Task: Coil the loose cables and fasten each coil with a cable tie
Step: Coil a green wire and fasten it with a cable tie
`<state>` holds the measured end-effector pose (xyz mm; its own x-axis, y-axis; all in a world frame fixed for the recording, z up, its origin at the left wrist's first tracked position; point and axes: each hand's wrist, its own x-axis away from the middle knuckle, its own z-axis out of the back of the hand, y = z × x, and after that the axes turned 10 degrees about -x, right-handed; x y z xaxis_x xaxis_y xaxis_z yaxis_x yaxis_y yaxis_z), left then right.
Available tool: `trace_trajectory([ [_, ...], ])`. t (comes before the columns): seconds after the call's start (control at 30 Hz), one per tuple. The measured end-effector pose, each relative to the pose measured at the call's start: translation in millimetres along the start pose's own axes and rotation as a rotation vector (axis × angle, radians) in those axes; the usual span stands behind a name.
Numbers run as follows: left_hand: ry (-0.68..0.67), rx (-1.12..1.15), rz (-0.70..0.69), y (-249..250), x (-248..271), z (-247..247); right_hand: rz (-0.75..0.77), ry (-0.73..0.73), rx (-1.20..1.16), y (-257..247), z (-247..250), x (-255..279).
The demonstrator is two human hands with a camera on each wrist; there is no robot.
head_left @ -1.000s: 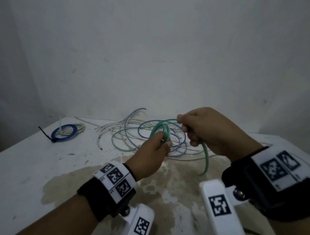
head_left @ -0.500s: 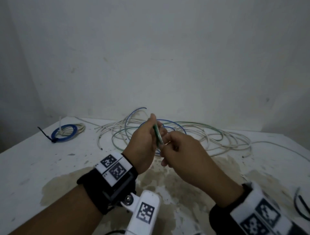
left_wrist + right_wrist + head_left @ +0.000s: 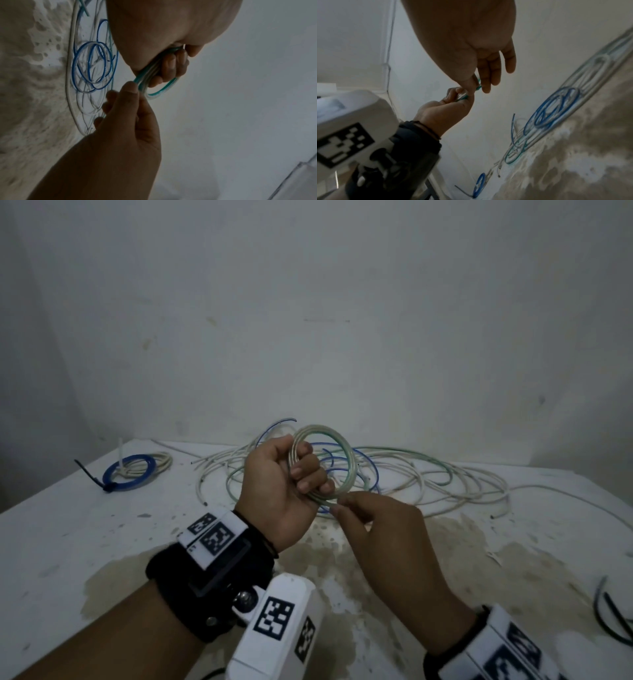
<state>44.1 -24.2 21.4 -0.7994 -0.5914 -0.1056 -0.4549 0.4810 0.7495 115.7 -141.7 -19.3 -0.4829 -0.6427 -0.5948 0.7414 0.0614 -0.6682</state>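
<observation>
While the left hand (image 3: 277, 487) grips a round, glossy green cable coil (image 3: 346, 455) at frame centre, the right hand (image 3: 383, 529) pinches its lower edge above the stained white table (image 3: 68, 535).

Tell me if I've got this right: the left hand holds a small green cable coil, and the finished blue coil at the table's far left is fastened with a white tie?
Not quite. The tie on the blue coil is black, as the head view shows. The rest holds: the left hand holds the green coil.
</observation>
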Motion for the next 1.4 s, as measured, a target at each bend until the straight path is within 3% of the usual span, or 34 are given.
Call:
trace_trajectory([
  [0.07,0.012,0.001,-0.022,-2,2,-1,-0.141,0.053,-0.167,-2,-3,2],
  [0.17,0.004,-0.038,-0.024,-3,6,-2,-0.416,0.153,-0.646,-3,-5,1],
  [0.23,-0.004,-0.059,-0.011,-2,8,-1,-0.502,0.174,-0.839,-8,-2,-1],
  [0.4,0.006,-0.249,0.043,2,12,0,-0.494,0.078,-0.819,-10,8,-2],
  [0.53,0.008,-0.436,0.057,1,15,-1,-0.595,-0.006,-0.886,-8,10,-4],
  [0.77,-0.011,-0.467,-0.053,-13,17,-7,-0.796,0.185,-1.256,-3,5,-9],
  [0.9,-0.041,-0.558,-0.121,-18,17,-12,-0.776,0.177,-1.185,-5,7,-10],
  [1.03,-0.049,-0.463,-0.068,-12,16,-14,-0.765,0.133,-1.126,-2,7,-7],
  [1.23,0.044,-0.566,-0.118,-7,11,-10,-0.721,0.001,-0.971,1,11,-6],
  [1.3,0.047,-0.632,-0.123,-3,9,-7,-0.619,0.03,-0.732,6,16,-9],
  [1.4,-0.029,-0.763,-0.071,-1,9,-3,-0.349,0.052,-0.404,3,32,-19],
])
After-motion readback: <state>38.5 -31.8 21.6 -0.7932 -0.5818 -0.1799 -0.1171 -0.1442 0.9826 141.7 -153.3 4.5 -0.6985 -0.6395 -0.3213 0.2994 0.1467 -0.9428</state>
